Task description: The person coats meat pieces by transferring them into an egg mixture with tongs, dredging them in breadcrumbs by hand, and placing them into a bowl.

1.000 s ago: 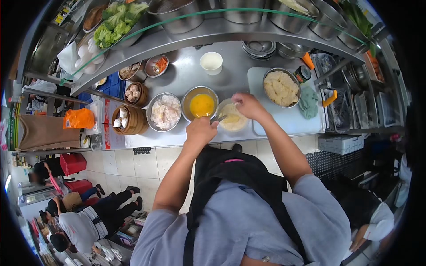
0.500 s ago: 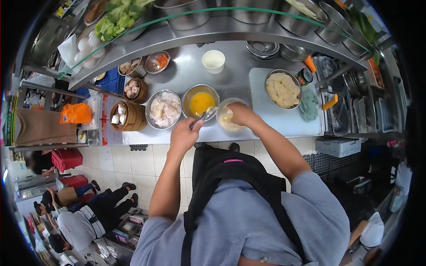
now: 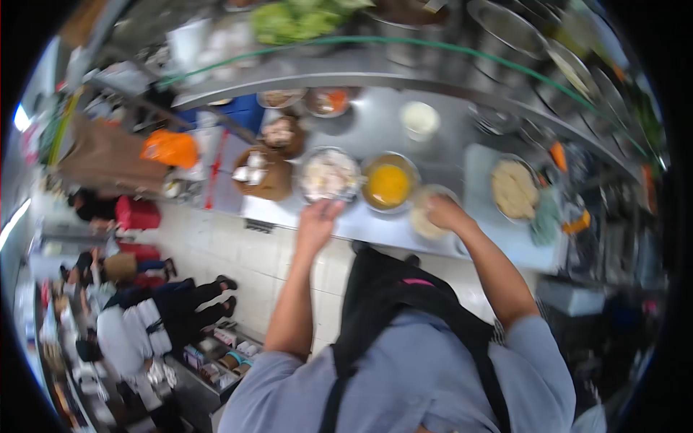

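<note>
At the near rim of a metal bowl of pale, chunky raw filling (image 3: pixel 328 175) is my left hand (image 3: pixel 317 216), its fingers curled. Blur hides what they grip. To the right stands a metal bowl of beaten egg (image 3: pixel 388 185), bright yellow. My right hand (image 3: pixel 444 213) reaches into a bowl of pale, crumb-like coating (image 3: pixel 427 224); its fingers point down and their tips are hidden. Neither hand touches the egg bowl.
Bamboo steamers (image 3: pixel 268 177) with white pieces stand left. Behind is a white tub (image 3: pixel 419 120). A bowl of pale mash (image 3: pixel 514 189) and a green cloth (image 3: pixel 545 219) lie right, on or by a cutting board (image 3: pixel 480 173). A loaded shelf (image 3: pixel 375 81) overhangs. Another person (image 3: pixel 130 328) is lower left.
My left hand, earlier over the egg bowl with a metal utensil, is now at the filling bowl to the left. The right hand stays in the crumb bowl. The whole view has shifted and blurred.
</note>
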{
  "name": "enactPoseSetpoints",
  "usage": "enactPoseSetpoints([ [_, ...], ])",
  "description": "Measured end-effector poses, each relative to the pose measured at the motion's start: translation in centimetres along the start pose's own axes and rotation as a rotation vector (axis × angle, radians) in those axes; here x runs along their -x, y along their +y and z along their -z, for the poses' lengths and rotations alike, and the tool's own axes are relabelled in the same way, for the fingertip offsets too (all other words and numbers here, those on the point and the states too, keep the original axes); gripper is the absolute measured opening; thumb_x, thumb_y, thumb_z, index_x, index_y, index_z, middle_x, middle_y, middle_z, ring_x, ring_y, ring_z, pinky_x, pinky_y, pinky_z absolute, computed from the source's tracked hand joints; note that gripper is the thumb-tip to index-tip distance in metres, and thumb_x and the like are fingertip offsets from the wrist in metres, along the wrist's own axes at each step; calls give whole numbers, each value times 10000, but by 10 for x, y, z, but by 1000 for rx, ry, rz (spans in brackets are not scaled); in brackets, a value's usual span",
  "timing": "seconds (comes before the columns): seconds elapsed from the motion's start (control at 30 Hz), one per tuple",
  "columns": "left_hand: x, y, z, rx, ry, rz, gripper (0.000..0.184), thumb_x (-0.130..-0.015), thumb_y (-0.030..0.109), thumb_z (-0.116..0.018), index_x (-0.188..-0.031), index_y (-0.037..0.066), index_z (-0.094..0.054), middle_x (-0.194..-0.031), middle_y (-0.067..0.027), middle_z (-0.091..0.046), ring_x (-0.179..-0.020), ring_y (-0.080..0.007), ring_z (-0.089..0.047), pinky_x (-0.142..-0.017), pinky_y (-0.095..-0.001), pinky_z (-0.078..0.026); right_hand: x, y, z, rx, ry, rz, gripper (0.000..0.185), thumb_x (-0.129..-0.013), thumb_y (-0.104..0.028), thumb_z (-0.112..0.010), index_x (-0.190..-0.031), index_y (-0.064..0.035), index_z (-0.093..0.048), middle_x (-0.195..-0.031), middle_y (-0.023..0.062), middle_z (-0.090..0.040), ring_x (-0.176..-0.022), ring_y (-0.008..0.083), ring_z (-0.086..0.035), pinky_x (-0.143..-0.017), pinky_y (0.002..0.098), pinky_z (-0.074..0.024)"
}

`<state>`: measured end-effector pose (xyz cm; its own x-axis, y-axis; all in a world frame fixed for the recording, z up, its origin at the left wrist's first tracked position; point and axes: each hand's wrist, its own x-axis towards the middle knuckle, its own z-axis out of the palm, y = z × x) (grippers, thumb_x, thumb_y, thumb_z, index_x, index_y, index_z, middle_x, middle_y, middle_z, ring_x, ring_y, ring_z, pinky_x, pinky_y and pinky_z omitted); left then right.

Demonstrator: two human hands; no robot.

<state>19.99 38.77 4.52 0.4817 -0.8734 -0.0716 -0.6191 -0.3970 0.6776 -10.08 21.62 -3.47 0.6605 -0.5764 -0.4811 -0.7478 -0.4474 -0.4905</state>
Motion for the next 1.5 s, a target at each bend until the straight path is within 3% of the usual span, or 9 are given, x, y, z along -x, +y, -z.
enactPoseSetpoints([
  [0.3, 1, 32, 16, 98, -37, 67, 396, -926, 400, -691, -890, 6, -700, -779, -220, -672, -745, -388, -649, -696, -446, -499, -11, 1, -32, -25, 178, -52, 308, -795, -91, -613, -1069, 42, -655, -1089, 299, -680, -1078, 464, -636, -982, 499, -497],
  [0.37, 6, 28, 13, 122, -7, 20, 391, -946, 384, -686, -907, -4, -702, -707, -182, -632, -643, -272, -586, -643, -406, -470, -2, 0, -29, -3, 172, 25, 430, -754, -118, -697, -1147, 29, -603, -1181, 285, -651, -1145, 453, -604, -1001, 487, -491],
  [0.57, 14, 18, 15, 114, -17, 58, 401, -933, 399, -688, -898, 0, -704, -798, -223, -682, -775, -410, -664, -700, -463, -501, 15, -32, -29, 132, 342, -94, 714, -689, -178, -809, -1295, -8, -471, -1338, 245, -546, -1247, 428, -526, -1043, 471, -469],
  [0.77, 13, 7, 21, 166, 41, 139, 383, -940, 365, -692, -929, -18, -698, -767, -219, -671, -701, -365, -632, -674, -429, -486, -6, 2, -45, -6, 484, -12, 535, -698, -100, -738, -1214, -73, -598, -1160, 212, -639, -1074, 413, -622, -934, 484, -516],
  [0.87, 14, 0, 24, 200, 79, 154, 379, -943, 359, -692, -940, -20, -693, -750, -208, -663, -675, -339, -618, -661, -416, -482, 7, -1, -2, -261, 200, 14, 405, -712, -164, -718, -1084, -11, -672, -1096, 247, -680, -1042, 451, -631, -925, 477, -518],
  [1.0, 17, -10, 25, 200, 73, 188, 380, -940, 362, -697, -966, -17, -695, -739, -200, -660, -665, -319, -619, -655, -406, -484, 20, -8, -1, -79, 354, 94, 329, -754, -148, -667, -1038, 18, -681, -1067, 266, -688, -1036, 457, -639, -919, 482, -514],
  [1.13, 19, -13, 19, 218, 60, 203, 384, -941, 368, -698, -972, -14, -698, -742, -201, -665, -669, -318, -625, -660, -408, -487, -3, -2, -30, -122, 116, -15, 250, -778, -78, -581, -982, 26, -682, -1042, 296, -674, -1006, 462, -650, -877, 477, -521],
  [1.2, 18, -15, 13, 266, 87, 158, 375, -970, 364, -686, -948, -10, -693, -670, -75, -593, -631, -140, -508, -610, -334, -442, -6, -4, -29, -154, 46, -22, 245, -790, -63, -549, -979, 27, -677, -1047, 301, -670, -1005, 468, -647, -881, 481, -518],
  [1.5, 11, -5, 13, 262, 56, 161, 373, -976, 361, -678, -941, -10, -690, -683, -95, -612, -643, -163, -527, -627, -344, -452, -5, -11, -37, -130, 40, -27, 263, -816, -89, -561, -1012, 40, -679, -1079, 308, -680, -1044, 449, -660, -945, 473, -513],
])
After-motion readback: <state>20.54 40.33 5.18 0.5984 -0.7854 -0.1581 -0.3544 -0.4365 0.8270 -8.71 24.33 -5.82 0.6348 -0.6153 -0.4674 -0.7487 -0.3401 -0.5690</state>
